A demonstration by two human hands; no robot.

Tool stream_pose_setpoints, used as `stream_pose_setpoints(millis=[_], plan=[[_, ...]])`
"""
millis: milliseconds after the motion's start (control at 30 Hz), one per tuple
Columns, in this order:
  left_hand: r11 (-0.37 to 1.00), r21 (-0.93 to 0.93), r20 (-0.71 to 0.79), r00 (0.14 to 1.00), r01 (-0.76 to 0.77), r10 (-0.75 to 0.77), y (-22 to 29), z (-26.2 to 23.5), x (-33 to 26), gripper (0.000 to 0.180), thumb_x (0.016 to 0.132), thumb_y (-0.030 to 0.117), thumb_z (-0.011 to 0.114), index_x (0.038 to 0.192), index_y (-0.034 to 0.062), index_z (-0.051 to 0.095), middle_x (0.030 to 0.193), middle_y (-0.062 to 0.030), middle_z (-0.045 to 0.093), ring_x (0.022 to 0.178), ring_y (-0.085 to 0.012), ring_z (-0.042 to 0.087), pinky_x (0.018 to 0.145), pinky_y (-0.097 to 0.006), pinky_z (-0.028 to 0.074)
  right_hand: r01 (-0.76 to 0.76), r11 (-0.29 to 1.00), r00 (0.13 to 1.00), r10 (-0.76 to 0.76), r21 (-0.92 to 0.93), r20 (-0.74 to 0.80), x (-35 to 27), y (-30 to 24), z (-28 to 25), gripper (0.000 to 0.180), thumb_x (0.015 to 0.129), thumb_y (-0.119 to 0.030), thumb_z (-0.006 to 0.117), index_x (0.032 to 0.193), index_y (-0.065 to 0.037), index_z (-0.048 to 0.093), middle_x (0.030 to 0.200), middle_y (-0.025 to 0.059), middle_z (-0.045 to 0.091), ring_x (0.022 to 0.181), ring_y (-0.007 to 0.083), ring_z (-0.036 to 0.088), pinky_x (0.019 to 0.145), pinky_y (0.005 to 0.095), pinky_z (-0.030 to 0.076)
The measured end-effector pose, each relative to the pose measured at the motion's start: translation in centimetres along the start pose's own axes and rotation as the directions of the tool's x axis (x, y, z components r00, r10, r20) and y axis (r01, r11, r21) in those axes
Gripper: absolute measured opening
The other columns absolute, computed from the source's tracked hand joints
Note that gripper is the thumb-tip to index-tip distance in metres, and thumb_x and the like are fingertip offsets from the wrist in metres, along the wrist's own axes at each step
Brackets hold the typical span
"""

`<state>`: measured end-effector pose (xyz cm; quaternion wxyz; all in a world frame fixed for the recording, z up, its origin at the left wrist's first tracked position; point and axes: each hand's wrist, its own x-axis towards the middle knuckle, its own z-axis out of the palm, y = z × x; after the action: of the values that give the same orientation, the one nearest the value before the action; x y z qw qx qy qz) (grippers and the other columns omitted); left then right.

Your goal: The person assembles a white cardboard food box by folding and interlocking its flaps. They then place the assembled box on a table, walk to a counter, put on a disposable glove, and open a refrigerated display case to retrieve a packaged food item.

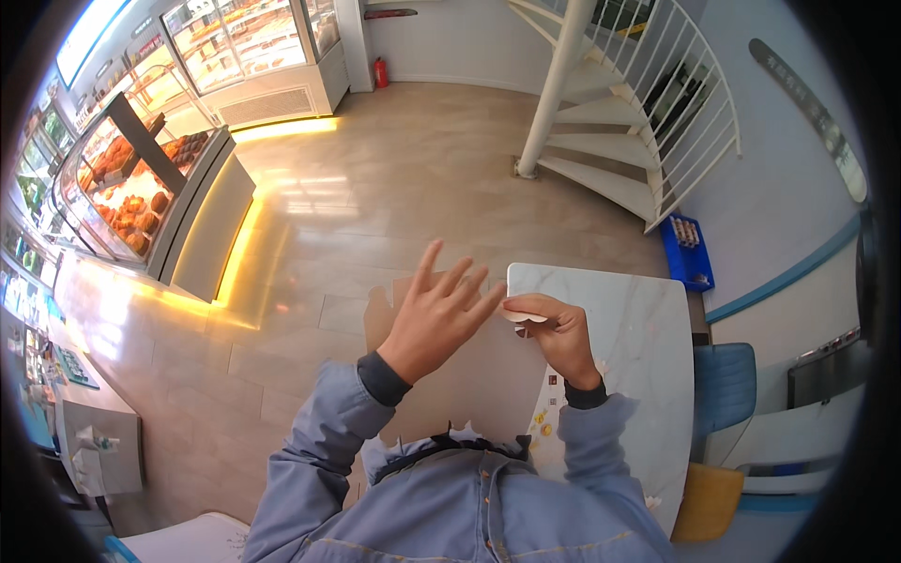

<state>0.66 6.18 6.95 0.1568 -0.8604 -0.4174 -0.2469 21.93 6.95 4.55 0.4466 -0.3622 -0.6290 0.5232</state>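
My left hand (439,319) is raised in front of me with its fingers spread, and nothing shows in it. Close to its fingertips, my right hand (560,342) pinches a small, thin whitish piece (522,316) with a wavy lower edge. Whether that piece is paper or plastic I cannot tell. Below both hands is a flat brownish sheet (469,385), like cardboard, with uneven edges. To its right stretches a white marbled table (638,366). Small yellow and dark red bits (544,422) lie at the table's left side by my right forearm.
A blue chair (725,387) and a yellow chair (709,502) stand along the table's right side. Past its far corner, a blue crate (687,253) sits below the white spiral staircase (601,141). Lit bakery cases (202,216) stand at the left, and a red extinguisher (380,73) at the back wall.
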Motion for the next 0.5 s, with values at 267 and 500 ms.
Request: stream_pose_setpoints(millis=[267,500], plan=[[0.828,-0.561,-0.014,1.0,0.005,-0.015,-0.6,1.6,0.2,0.024,0.075,0.02,0.076,0.097,0.0115,0.072,0.091,-0.0009,0.068,0.095,-0.0227,0.057,0.089,-0.038,0.042,0.002,1.0,1.0,-0.002,-0.005,-0.004,-1.2,0.3,-0.4,0.046,0.075,0.023,0.047,0.103,-0.003,0.073,0.105,0.0082,0.069,0.091,0.0145,0.064,0.075,0.024,0.052],[0.768,-0.623,0.025,0.985,0.149,-0.171,-0.7,2.0,-0.1,0.014,0.072,0.017,0.078,0.085,0.0112,0.074,0.07,0.0011,0.062,0.081,-0.0208,0.054,0.075,-0.033,0.041,0.007,1.0,1.0,-0.007,0.019,-0.003,-1.6,-2.3,1.2,0.036,0.077,0.015,0.055,0.108,0.003,0.068,0.103,0.0117,0.069,0.092,0.0155,0.064,0.079,0.0255,0.051]])
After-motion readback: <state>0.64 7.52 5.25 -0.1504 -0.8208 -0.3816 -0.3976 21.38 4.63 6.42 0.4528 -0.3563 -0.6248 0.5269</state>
